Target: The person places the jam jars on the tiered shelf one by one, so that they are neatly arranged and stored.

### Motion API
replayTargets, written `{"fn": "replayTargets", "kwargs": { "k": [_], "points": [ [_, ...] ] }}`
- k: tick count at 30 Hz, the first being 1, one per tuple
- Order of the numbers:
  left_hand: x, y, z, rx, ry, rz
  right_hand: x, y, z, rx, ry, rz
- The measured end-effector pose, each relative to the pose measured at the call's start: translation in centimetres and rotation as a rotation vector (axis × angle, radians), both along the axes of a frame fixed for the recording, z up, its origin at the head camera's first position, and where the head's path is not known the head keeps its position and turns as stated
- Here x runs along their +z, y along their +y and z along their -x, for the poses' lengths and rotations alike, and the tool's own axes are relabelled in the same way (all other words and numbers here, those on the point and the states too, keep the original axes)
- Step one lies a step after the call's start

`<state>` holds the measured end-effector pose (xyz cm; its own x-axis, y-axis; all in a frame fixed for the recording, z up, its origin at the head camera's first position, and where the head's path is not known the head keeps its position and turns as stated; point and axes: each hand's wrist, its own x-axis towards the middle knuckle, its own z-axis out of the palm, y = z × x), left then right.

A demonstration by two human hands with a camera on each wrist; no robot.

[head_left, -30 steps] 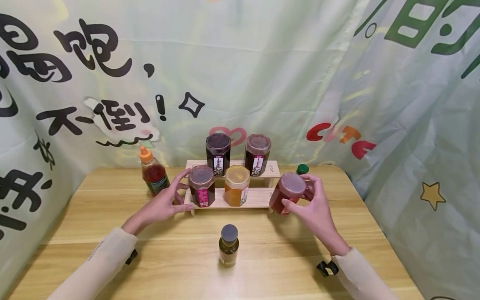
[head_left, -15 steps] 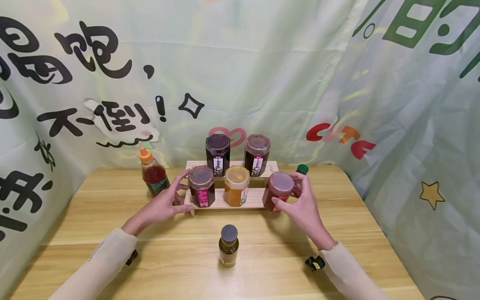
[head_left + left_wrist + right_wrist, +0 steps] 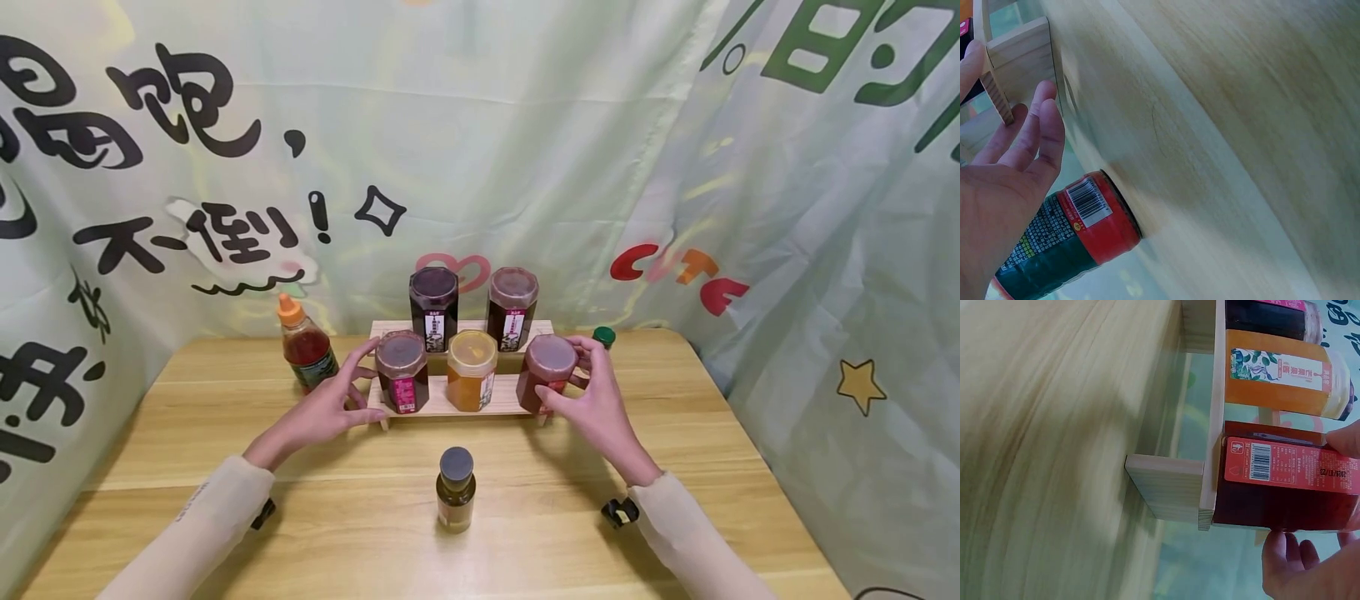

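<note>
My right hand [image 3: 602, 412] grips a hexagonal jar of dark red jam [image 3: 531, 385], thumb on the near side and fingers behind. In the right wrist view, this jam jar [image 3: 1279, 503] stands on the right end of the lower shelf, its base at the board. My left hand [image 3: 322, 412] rests at the rack's left end with loose fingers, beside a dark jam jar with a pink label [image 3: 403, 379]. In the left wrist view, its fingers [image 3: 1050, 128] lie against the wooden rack [image 3: 1025, 53]. An orange jam jar [image 3: 470, 385] stands between the two front jars.
Two dark jam jars [image 3: 433, 312] [image 3: 512, 312] occupy the upper step. A squeeze bottle with an orange cap [image 3: 306, 346] stands left of the rack. A small dark-capped bottle [image 3: 456, 492] is in front. A green cap [image 3: 603, 337] shows behind my right hand. Printed cloth [image 3: 487, 150] hangs behind.
My right hand has carried the red jam jar leftward from beside the rack onto the lower shelf's right end, and the jar has become more upright. My left hand has stayed in place.
</note>
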<state>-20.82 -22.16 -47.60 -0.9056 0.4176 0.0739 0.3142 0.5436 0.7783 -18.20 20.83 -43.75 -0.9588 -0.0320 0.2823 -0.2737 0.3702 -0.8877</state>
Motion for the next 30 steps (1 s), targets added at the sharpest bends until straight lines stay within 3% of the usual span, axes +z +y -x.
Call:
{"fn": "replayTargets", "kwargs": {
  "k": [18,24,30],
  "points": [
    [0.0,0.2,0.0,0.0,0.016,0.016,-0.1,0.5,1.2,0.061,-0.034,0.022],
    [-0.2,-0.1,-0.9,0.012,0.06,0.044,-0.1,1.0,1.4,0.07,-0.053,0.01],
    [-0.3,-0.6,-2.5,0.018,0.128,0.066,-0.3,1.6,1.5,0.058,-0.058,-0.058]
  ]
}}
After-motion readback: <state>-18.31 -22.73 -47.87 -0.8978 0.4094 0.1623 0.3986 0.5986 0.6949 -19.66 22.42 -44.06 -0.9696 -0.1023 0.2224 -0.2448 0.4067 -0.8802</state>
